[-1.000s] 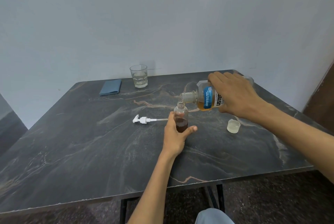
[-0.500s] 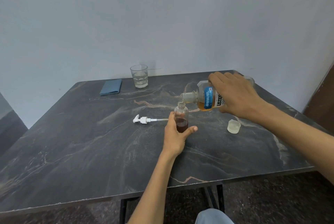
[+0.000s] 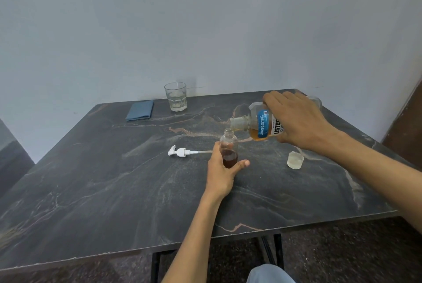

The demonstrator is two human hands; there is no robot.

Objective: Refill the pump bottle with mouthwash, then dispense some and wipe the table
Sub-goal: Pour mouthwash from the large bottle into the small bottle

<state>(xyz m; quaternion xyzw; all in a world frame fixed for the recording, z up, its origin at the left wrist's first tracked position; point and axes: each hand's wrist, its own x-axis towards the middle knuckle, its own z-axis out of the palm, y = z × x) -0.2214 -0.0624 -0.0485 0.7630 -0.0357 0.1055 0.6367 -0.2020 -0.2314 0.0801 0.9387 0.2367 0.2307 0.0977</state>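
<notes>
Frame centre: left hand (image 3: 220,174) fingers grip one pump bottle (image 3: 229,148) upright on desk (image 3: 91,191). Right hand (image 3: 296,123) fingers grip one mouthwash bottle (image 3: 258,124), tipped over it. One pump (image 3: 181,152), one cap (image 3: 295,160), one glass (image 3: 175,96), one cloth (image 3: 140,110).

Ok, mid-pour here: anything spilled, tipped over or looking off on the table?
Nothing stands out. The left hand holds the small bottle upright while the right hand tips the mouthwash bottle over its mouth. No spill shows on the table. The pump head and cap lie off, as refilling needs.
</notes>
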